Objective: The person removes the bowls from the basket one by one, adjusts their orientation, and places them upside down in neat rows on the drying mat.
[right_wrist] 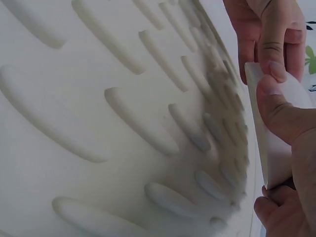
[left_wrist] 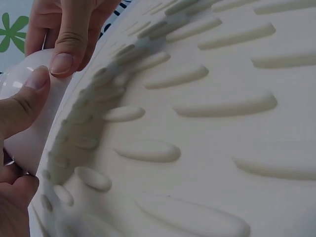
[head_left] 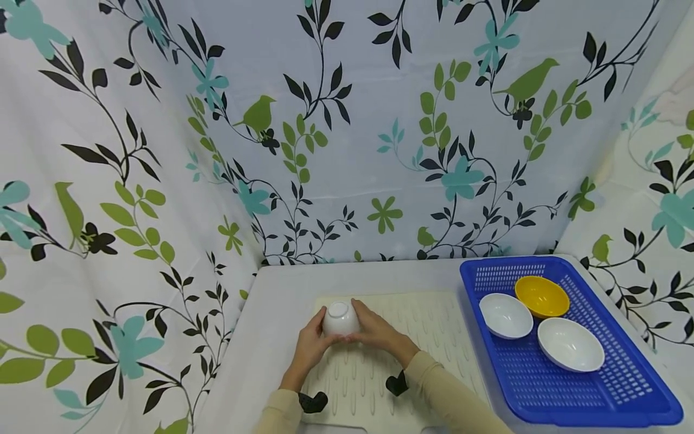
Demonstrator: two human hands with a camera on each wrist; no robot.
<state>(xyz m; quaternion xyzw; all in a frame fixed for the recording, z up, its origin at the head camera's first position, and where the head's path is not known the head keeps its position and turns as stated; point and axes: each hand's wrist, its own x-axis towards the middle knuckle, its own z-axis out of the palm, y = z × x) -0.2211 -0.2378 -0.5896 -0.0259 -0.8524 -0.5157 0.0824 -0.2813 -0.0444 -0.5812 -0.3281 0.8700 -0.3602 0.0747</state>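
A small white bowl (head_left: 339, 316) is turned upside down, its foot ring facing up, between the two hands. My left hand (head_left: 310, 348) grips its left side and my right hand (head_left: 379, 328) grips its right side. Both thumbs meet on the near side of the bowl, which also shows at the left edge of the left wrist view (left_wrist: 32, 143) and the right edge of the right wrist view (right_wrist: 277, 155). Beneath the hands lies a cream draining board (head_left: 434, 343) with raised oval ridges. The fingers on the far side are partly hidden.
On the right of the white table (head_left: 287, 283) stands a blue plastic basket (head_left: 542, 398). It holds a yellow bowl (head_left: 542, 296), a smaller white bowl (head_left: 506, 316) and a larger white bowl (head_left: 571, 345). Patterned curtains (head_left: 347, 223) enclose the table's back and sides.
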